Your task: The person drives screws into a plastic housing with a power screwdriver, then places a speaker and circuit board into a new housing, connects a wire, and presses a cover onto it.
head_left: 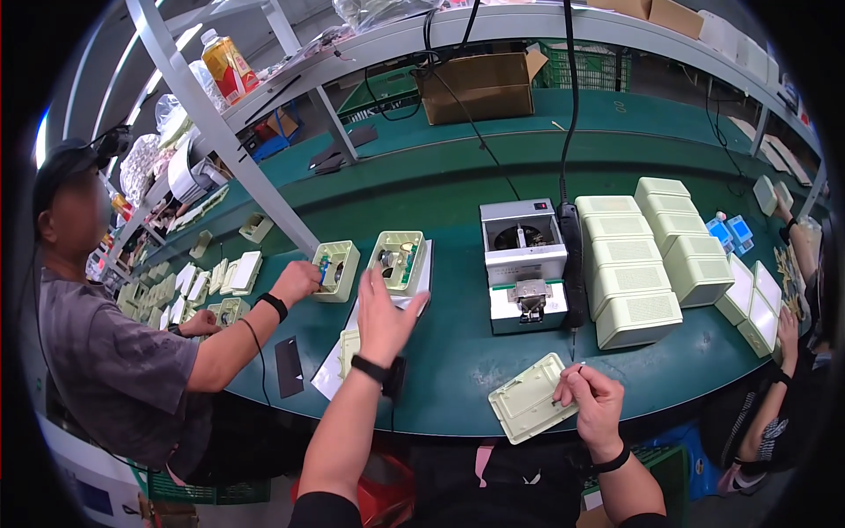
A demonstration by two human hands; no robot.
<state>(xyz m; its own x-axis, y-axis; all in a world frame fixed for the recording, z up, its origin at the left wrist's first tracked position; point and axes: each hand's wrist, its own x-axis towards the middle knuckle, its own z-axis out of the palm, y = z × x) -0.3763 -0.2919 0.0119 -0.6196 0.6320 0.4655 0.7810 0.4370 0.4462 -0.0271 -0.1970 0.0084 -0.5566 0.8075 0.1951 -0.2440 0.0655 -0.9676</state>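
My left hand (385,321) is raised with its fingers stretched out and holds nothing. Just past its fingertips stands an open pale green plastic housing (414,280) with electronic parts inside; whether they touch I cannot tell. My right hand (594,407) is closed in a pinch over the right edge of a pale green cover plate (521,407). Something small and dark shows at its fingers, too small to name. The plate lies inner side up near the table's front edge. A black electric screwdriver (570,273) hangs upright on its cord, its bit above my right hand.
A grey screw feeder (525,264) stands beside the screwdriver. Stacked pale green housings (629,273) fill the right. A co-worker's hand (304,280) touches another open housing (338,290) at left. Another person's hand (786,330) is by covers at far right. A metal shelf (493,35) spans above.
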